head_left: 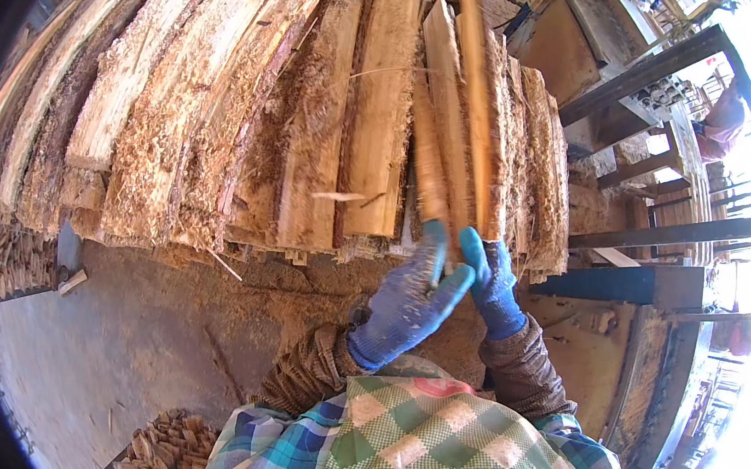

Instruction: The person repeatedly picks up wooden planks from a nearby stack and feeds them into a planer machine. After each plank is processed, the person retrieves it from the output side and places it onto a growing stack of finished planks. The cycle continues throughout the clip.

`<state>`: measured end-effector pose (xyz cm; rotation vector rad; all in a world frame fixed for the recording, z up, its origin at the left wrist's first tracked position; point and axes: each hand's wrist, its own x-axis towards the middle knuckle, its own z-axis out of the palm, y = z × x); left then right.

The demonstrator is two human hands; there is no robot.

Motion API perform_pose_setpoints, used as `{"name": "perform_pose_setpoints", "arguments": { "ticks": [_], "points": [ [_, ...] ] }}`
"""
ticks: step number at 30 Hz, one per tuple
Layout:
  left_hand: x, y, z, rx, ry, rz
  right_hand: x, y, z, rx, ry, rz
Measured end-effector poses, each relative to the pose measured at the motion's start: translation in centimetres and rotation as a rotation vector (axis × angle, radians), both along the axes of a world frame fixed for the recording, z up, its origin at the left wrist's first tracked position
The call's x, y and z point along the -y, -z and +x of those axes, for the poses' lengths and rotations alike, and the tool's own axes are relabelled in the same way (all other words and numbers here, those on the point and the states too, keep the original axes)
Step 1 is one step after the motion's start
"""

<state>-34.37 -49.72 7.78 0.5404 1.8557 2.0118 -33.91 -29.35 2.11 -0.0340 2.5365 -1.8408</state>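
Where gloved hands (442, 287) meet: wood slats (451, 124) above.

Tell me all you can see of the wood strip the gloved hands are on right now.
The wood strip is a long, thin, pale orange-brown slat with rough sawn faces, blurred in this view. It stands on edge, running up and away over the stack of rough slabs. Its near end sits at the right hand in a blue glove; the left hand is at a neighbouring slat.
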Motion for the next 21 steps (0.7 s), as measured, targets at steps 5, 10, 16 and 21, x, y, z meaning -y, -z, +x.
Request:
{"name": "perform_pose_setpoints", "arguments": {
  "ticks": [5, 10, 16, 21],
  "points": [
    [-0.1, -0.9, -3.4, -0.503, 0.013, -0.295, -2.4, 3.0, 1.4, 0.034, 0.128, 0.269],
    [3.8, -1.4, -4.0, -0.449, -0.325, -0.093, 1.9, -1.0, 2.4, 0.238, 0.255, -0.279],
    [7.0, -1.5, -3.2, -0.799, -0.739, -0.565, 5.9, -4.2, -0.8, 0.138, 0.279, -0.365],
    [7.0, 0.4, -3.8, -0.487, -0.773, -0.384, 6.7, -5.5, -3.8, -0.071, 0.177, 0.06]
  ]
}}
